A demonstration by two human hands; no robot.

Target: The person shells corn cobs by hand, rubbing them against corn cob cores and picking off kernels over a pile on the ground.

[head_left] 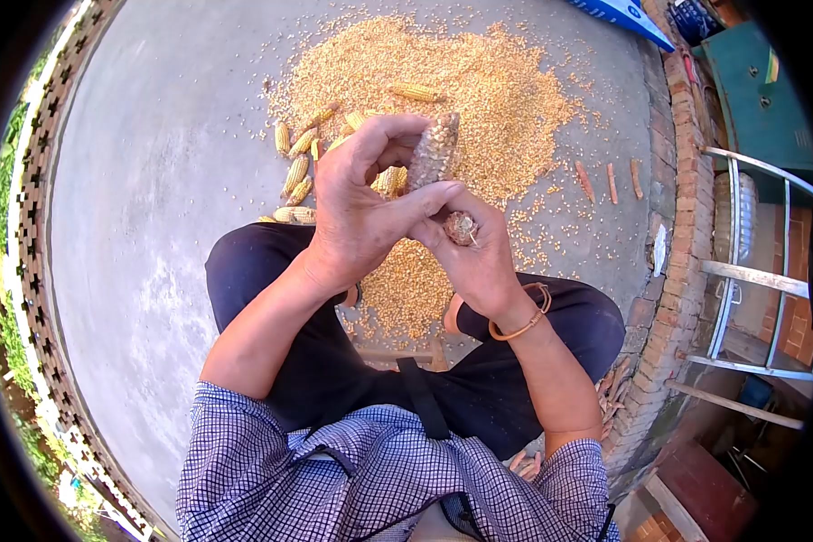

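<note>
While the left hand (359, 206) grips a corn cob (434, 152) over loose kernels (506, 108) on the concrete floor (154, 181), the right hand (481, 257) is curled round a cob end (461, 228) just beside it; whether both are one cob, I cannot tell.

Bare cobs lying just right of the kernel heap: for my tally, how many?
3, in a row: left cob, middle cob, right cob. Others may be hidden under kernels.

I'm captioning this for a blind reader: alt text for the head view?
A person's bare left hand and right hand hold a knobbly greyish-brown corncob above loose yellow kernels heaped on grey concrete, with yellow corn ears and reddish-brown cobs nearby.
</note>
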